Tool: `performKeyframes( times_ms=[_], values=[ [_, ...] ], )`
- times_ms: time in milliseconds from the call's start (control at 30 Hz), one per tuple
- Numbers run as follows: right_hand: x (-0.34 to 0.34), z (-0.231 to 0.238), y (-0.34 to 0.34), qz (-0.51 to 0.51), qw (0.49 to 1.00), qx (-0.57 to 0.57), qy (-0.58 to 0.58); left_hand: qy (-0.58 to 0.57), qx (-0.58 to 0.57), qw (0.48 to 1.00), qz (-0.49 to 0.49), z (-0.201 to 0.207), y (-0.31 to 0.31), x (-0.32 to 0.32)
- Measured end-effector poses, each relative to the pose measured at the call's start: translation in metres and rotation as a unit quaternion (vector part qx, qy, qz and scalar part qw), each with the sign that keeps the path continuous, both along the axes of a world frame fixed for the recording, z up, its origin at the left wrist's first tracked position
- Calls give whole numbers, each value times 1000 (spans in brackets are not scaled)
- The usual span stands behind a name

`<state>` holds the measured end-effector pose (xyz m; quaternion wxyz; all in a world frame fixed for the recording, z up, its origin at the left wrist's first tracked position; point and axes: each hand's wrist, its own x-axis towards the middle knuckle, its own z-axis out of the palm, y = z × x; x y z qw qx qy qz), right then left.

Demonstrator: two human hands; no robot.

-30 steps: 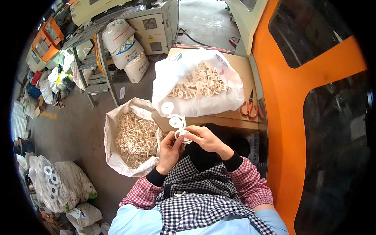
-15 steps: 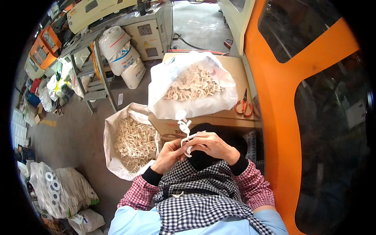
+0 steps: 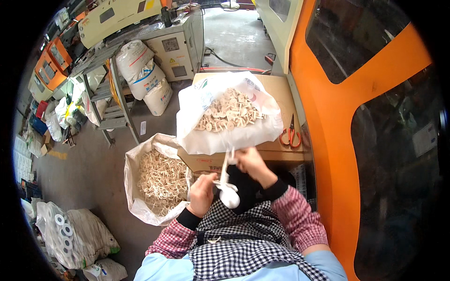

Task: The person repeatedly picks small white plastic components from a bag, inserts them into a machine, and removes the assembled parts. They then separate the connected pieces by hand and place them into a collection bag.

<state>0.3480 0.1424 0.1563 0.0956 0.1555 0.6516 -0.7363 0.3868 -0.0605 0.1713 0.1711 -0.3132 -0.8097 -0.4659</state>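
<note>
My left hand is closed on one side of a white moulded plastic piece, whose round disc hangs low over my lap. My right hand is up by the near edge of the white sack, its fingers closed and somewhat smeared by motion. At its fingertips is a slim white plastic part; whether it still joins the piece below I cannot tell. The white sack holds many small disc-headed plastic parts. Left of my knees, an open sack is full of thin curly plastic scraps.
The white sack rests on a cardboard box, with red-handled snips to its right. An orange machine panel rises close on my right. At the left stand a metal step ladder, stacked sacks and a bag of rolls.
My hands have drawn apart: the right moved forward toward the white sack, the left back slightly. The plastic piece has turned, its disc now low instead of at the top.
</note>
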Motion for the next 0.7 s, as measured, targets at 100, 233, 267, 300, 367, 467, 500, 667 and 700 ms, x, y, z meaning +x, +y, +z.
performKeyframes(
  times_ms=[100,233,267,300,367,467,500,667,700],
  values=[
    [-69,-12,21,-148,987,8,62,-273,119,954,39,0,10,-9],
    [-66,10,30,-87,928,252,259,-377,184,907,-24,3,10,-16],
    [-47,33,19,-12,959,161,232,-392,196,898,-34,0,9,-14],
    [-31,38,13,76,952,135,263,-417,195,887,-45,-1,8,-11],
    [-6,52,5,218,946,10,238,-462,188,864,-73,1,8,-10],
    [11,58,-2,285,919,-11,273,-478,203,845,-126,-3,12,-4],
    [15,64,-3,301,916,-43,263,-485,205,839,-139,-4,13,-2],
    [30,66,3,246,950,-7,192,-471,135,856,-168,-5,9,-6],
    [34,75,2,212,921,187,269,-370,120,915,-107,-7,13,-5]
  ],
)
